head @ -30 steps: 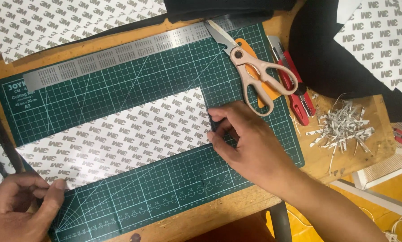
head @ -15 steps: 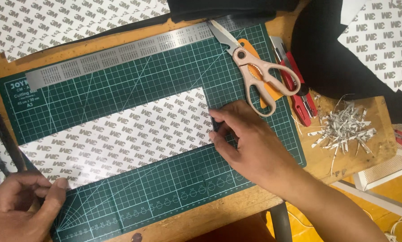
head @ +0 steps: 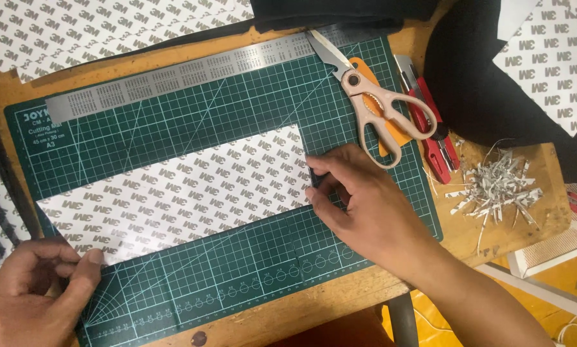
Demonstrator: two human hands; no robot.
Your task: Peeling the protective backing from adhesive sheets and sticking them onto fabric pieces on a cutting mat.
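A long white strip of adhesive backing sheet (head: 179, 196) with a grey repeating print lies slanted across the green cutting mat (head: 237, 109). My right hand (head: 359, 205) pinches the strip's right end between thumb and fingers, with a thin dark layer showing at that edge. My left hand (head: 35, 292) presses the strip's left end with the thumb at the mat's lower left corner.
A steel ruler (head: 192, 71) lies along the mat's top edge. Beige-handled scissors (head: 372, 106), an orange-handled tool and a red utility knife (head: 426, 119) sit at the right. Paper shavings (head: 497, 189) pile on the wooden table. Black fabric (head: 488, 83) and more printed sheets (head: 76, 29) surround.
Both hands stay on the strip's ends; my right fingers have shifted slightly at the right edge. The strip has not visibly moved.
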